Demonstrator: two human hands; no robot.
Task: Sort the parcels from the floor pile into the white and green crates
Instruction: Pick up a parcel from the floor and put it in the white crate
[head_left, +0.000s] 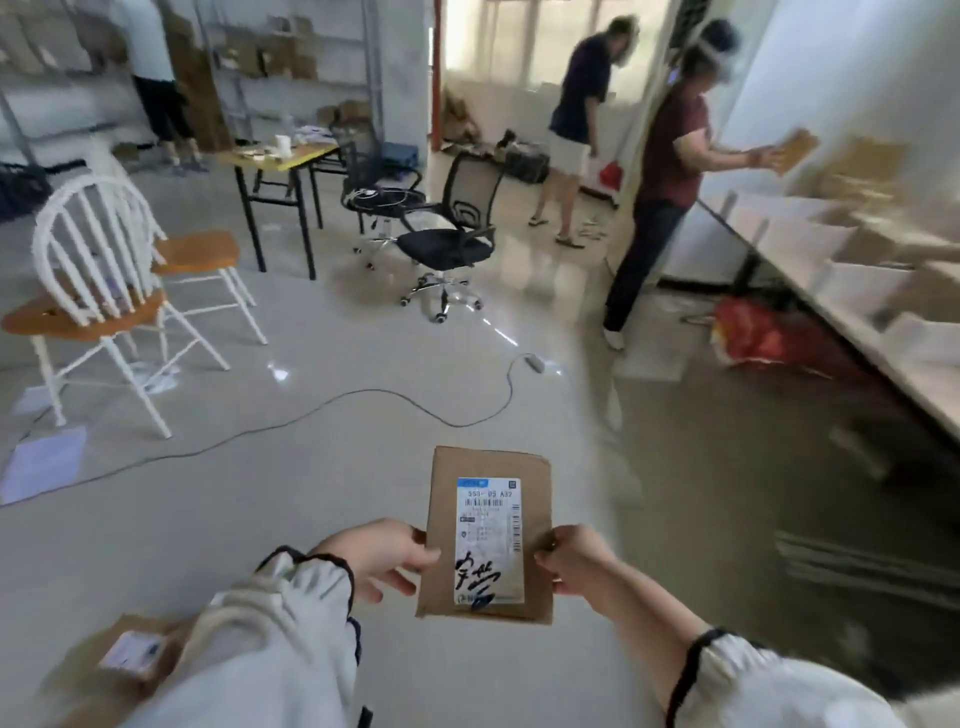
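A flat brown cardboard parcel (488, 467) with a white shipping label and black scribble is held upright in front of me, label facing me. My left hand (376, 556) pinches its left edge, thumb on the front. My right hand (576, 561) pinches its right edge. Another brown parcel (132, 649) with a label lies on the floor at lower left, partly hidden by my left sleeve. No white or green crate shows in this view.
A grey cable (332, 405) snakes across the floor ahead. White wooden chairs (98, 291) stand at left, black office chairs (441, 228) in the middle. A long shelf (852, 291) with boxes runs along the right, where a person (670, 171) stands. A red bag (753, 338) lies beneath it.
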